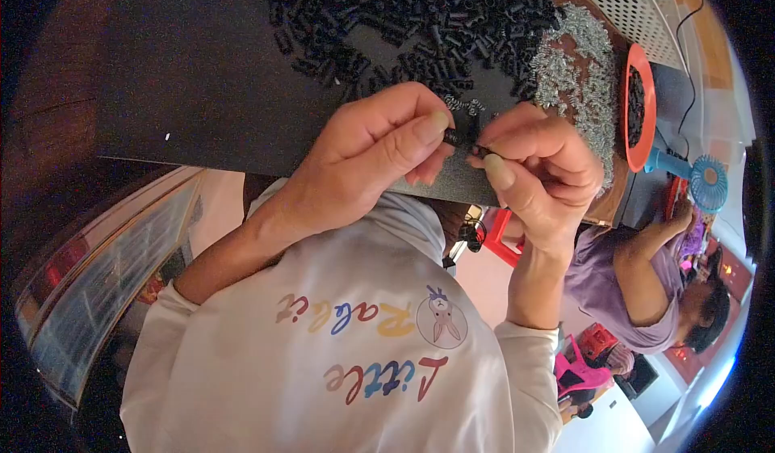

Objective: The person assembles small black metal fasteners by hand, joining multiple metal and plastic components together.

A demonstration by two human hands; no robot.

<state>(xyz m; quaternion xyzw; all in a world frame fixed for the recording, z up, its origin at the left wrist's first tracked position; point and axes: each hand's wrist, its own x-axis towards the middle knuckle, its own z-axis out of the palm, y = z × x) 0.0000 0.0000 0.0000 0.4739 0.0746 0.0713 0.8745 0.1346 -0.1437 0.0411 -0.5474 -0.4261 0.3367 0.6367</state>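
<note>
A dark tabletop carries the work. Small black tubes spread over its far side, probably pushed back to leave working room near the front edge. Silvery springs lie along the right edge, apart enough, it seems, to prevent mixing. Beyond that edge sits an orange-red bowl with dark contents. Over the front edge, the left hand pinches a black cylindrical part between thumb and fingers; the right hand nips a tiny dark piece just beside it, seemingly for fine control.
</note>
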